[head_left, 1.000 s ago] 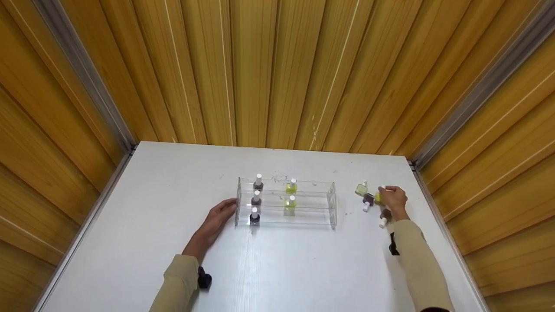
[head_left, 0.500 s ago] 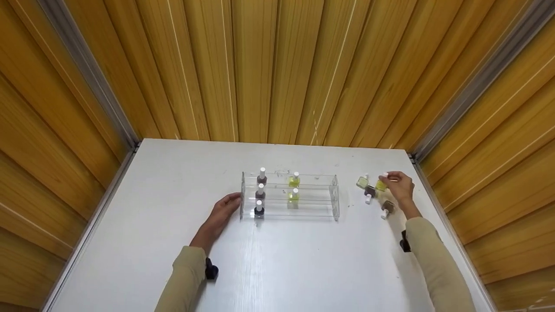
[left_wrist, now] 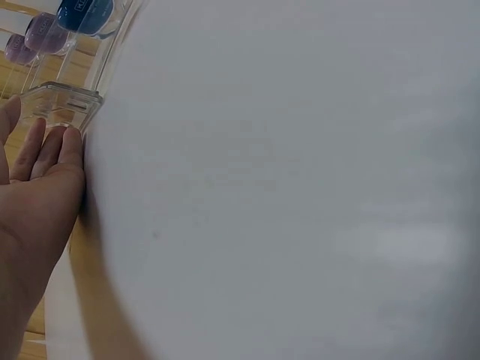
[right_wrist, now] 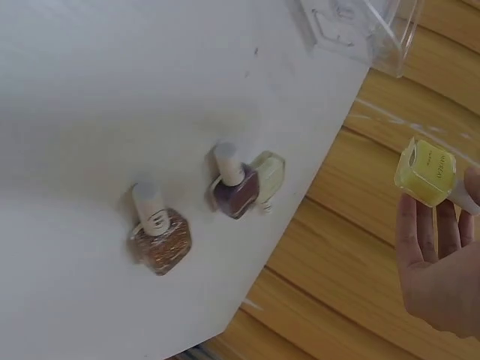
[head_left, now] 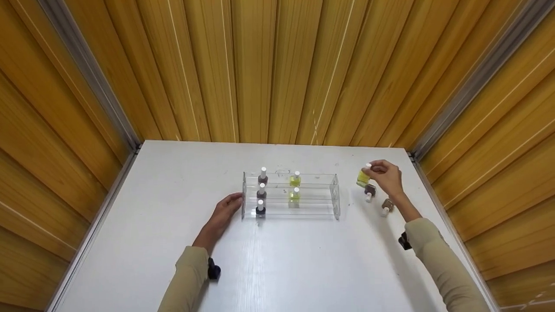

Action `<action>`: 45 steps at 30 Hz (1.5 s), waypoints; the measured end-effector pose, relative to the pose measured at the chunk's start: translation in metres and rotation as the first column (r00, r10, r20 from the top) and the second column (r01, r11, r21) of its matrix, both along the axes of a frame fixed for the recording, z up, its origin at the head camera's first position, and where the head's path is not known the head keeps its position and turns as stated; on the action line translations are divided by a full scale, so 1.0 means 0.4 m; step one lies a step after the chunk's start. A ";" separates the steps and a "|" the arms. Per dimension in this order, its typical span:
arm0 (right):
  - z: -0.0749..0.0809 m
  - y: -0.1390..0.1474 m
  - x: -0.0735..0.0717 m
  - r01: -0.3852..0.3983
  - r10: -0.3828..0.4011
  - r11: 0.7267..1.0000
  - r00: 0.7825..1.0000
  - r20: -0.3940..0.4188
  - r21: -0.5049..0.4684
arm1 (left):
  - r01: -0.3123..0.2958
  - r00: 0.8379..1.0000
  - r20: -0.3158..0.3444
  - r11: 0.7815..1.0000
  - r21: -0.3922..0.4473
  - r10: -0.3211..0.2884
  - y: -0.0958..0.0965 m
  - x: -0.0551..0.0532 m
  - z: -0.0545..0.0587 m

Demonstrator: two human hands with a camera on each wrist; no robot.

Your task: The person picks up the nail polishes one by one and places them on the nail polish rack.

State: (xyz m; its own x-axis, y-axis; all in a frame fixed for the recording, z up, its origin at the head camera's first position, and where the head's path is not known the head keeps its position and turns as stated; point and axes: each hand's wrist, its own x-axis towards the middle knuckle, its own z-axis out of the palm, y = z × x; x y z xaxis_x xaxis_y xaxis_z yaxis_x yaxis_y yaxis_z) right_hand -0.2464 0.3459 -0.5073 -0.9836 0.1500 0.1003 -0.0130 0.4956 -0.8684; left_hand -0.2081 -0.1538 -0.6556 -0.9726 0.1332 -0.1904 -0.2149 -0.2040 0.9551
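My right hand (head_left: pixel 389 178) pinches a yellow nail polish bottle (right_wrist: pixel 426 174) by its white cap, above the table at the right. Below it lie a purple bottle (right_wrist: pixel 237 196), a pale one (right_wrist: pixel 271 177) and a glittery brown one (right_wrist: pixel 166 244). Fingertips of my left hand (head_left: pixel 223 212) rest against the left end of a clear stepped rack (head_left: pixel 335 197), fingers loosely extended. Three dark bottles stand one per step on its left, the front one (left_wrist: pixel 88 16) looking blue in the left wrist view. Two yellow bottles (head_left: pixel 295 179) stand on the back and middle steps.
The white table (head_left: pixel 286 264) meets a wood-patterned wall (head_left: pixel 256 78) at the back, with similar panels at both sides. Small dark marks dot the tabletop near the rack. Black wrist cameras (head_left: pixel 213 269) sit at both sleeves.
My right hand has lifted the yellow bottle from among the loose ones and carried it a little left, over the pale bottle. The left hand stays at the rack's end.
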 end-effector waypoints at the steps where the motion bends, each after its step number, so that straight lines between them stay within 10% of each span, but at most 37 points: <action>1: 0.006 -0.015 0.002 -0.013 0.013 1.000 1.000 0.003 0.009 | 0.000 1.000 -0.003 1.000 0.001 0.000 -0.002 0.000 -0.001; 14: 0.012 -0.184 0.036 -0.253 0.255 0.967 0.962 -0.094 0.028 | 0.017 1.000 0.013 0.999 -0.037 -0.017 -0.009 -0.002 -0.003; 35: -0.038 -0.391 0.112 -0.436 0.436 0.900 0.900 0.007 0.015 | 0.030 1.000 0.008 0.999 -0.012 -0.030 -0.008 -0.006 -0.002; 45: -0.174 -0.404 0.082 -0.453 0.452 0.892 0.891 -0.040 0.005 | -0.018 1.000 -0.014 1.000 -0.023 0.018 -0.001 0.000 -0.002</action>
State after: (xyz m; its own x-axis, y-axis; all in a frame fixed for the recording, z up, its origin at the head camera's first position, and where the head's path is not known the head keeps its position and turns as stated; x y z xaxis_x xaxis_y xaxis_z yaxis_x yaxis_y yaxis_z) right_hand -0.2138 0.1842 -0.5771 -0.9404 -0.3098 0.1404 -0.2689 0.4244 -0.8646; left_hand -0.2081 -0.1541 -0.6565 -0.9773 0.1116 -0.1802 -0.1986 -0.1856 0.9623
